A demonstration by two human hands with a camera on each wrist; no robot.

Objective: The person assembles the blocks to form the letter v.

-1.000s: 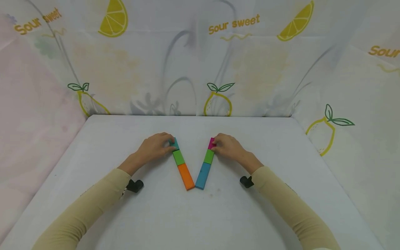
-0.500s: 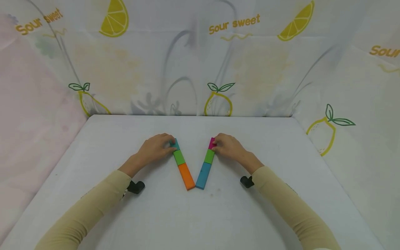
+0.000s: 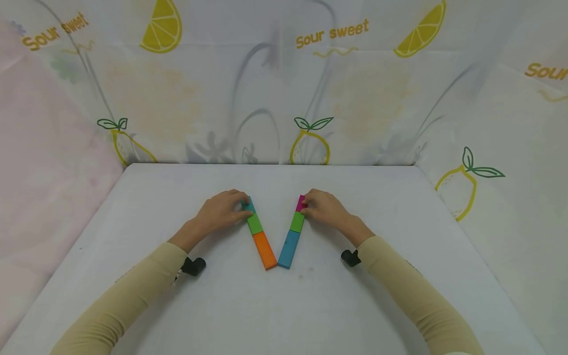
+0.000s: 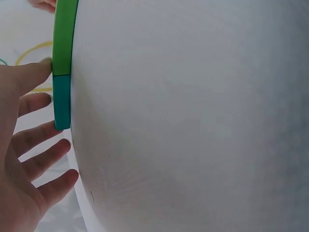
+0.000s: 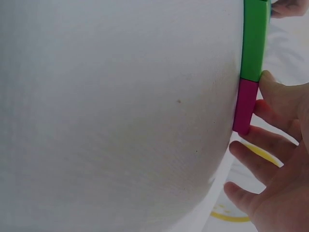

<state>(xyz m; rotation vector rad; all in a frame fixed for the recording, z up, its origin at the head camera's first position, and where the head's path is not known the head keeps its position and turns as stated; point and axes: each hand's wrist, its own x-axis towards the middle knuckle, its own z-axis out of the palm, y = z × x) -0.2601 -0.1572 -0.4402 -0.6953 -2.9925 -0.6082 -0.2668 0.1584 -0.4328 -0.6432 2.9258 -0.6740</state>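
Two rows of flat coloured blocks lie on the white table, making a V that meets at its near end. Teal (image 3: 251, 204), green (image 3: 255, 224) and orange (image 3: 265, 251) blocks form the left row. On the right, a magenta block (image 3: 300, 204), a second green block (image 3: 297, 222) and a blue block (image 3: 288, 250) line up. My left hand (image 3: 217, 212) touches the far end of its row; its thumb (image 4: 36, 76) rests near the teal-green joint, fingers loosely spread. My right hand (image 3: 326, 208) touches the magenta block, thumb (image 5: 280, 94) by the joint with green.
The white table (image 3: 284, 310) reaches back to a hanging cloth (image 3: 199, 88) printed with lemons and lettering. Black wrist-camera parts stick out beneath the left sleeve (image 3: 133, 291) and the right sleeve (image 3: 412, 291).
My left thumb has slid slightly toward the right, onto the edge of the green block. The block rows and the right hand look practically unchanged.
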